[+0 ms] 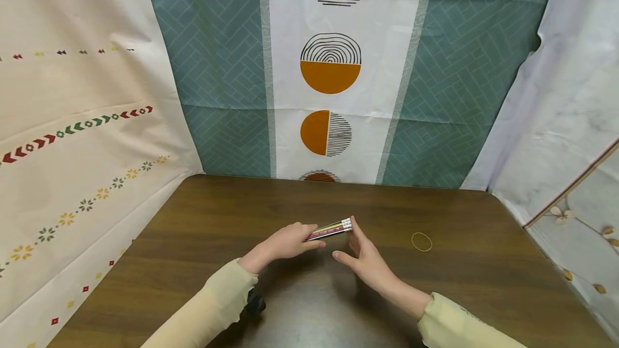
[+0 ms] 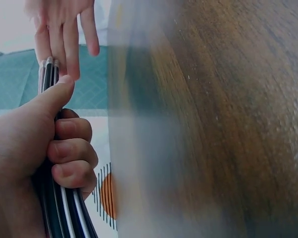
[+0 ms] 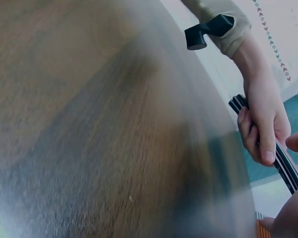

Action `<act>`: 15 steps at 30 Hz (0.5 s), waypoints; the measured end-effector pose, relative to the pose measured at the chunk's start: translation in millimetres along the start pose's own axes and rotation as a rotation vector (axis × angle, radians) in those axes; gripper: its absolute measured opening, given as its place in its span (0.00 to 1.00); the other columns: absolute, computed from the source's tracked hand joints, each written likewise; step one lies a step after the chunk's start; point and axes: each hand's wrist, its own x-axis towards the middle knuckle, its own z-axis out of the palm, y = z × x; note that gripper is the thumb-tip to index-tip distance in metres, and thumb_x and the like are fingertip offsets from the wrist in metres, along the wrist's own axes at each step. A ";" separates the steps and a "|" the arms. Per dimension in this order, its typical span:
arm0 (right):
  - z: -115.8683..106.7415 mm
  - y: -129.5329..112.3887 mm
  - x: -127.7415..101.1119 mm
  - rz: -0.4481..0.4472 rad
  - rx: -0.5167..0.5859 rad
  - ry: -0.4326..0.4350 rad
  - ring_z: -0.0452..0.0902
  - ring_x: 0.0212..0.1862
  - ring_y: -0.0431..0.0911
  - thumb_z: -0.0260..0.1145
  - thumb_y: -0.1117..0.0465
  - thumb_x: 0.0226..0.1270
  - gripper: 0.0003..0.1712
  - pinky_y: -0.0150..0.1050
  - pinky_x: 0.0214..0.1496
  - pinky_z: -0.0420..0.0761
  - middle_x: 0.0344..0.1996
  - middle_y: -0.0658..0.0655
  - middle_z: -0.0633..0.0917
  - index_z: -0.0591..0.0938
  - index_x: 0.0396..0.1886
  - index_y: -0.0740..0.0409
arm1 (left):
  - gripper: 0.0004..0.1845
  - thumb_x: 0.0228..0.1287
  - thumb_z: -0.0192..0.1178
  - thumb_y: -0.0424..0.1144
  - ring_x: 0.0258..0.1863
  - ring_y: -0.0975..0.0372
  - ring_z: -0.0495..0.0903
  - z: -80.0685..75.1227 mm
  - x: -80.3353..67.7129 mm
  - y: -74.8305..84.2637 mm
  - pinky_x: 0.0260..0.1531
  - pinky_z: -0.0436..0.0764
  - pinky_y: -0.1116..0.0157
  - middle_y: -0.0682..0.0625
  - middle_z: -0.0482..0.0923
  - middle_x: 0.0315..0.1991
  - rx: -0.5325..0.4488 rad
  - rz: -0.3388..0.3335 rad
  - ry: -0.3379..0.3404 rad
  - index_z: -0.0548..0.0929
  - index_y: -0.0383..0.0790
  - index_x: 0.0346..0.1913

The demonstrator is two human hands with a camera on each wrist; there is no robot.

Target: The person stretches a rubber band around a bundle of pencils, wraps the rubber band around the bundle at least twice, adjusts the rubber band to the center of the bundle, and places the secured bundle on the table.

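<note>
1. See the patterned cloth along the left edge of the tabletop; treat the bare wood inside that edge as spare room for the left forearm.
2. Mind the black wrist device under the left sleeve; best lifted clear of the wood.
3. Find the left hand curled round the pencils, thumb along the near side. For aligning, loosen only slightly, then firm up; smooth barrels likely to slide.
4. Find the pencils near mid-tabletop, seemingly above it, eraser ends pointing right, nearly even.
5. Find the right hand with fingers straight and thumb apart, gripping nothing, fingertips at the eraser ends; cannot tell touching from just short. Press flat and square there, without driving one pencil back.
6. Note the yellow band lying loose farther right, apart from the right hand.
7. Use the ample wood before the right edge, near the pale cloth.
</note>
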 end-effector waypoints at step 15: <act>-11.7 -1.3 0.9 0.006 -0.086 0.033 0.62 0.72 0.67 0.67 0.57 0.67 0.50 0.59 0.71 0.65 0.78 0.66 0.54 0.49 0.80 0.58 | 0.16 0.69 0.59 0.53 0.21 0.69 0.66 5.2 9.3 3.6 0.24 0.68 0.71 0.58 0.70 0.24 0.026 0.000 -0.006 0.79 0.43 0.39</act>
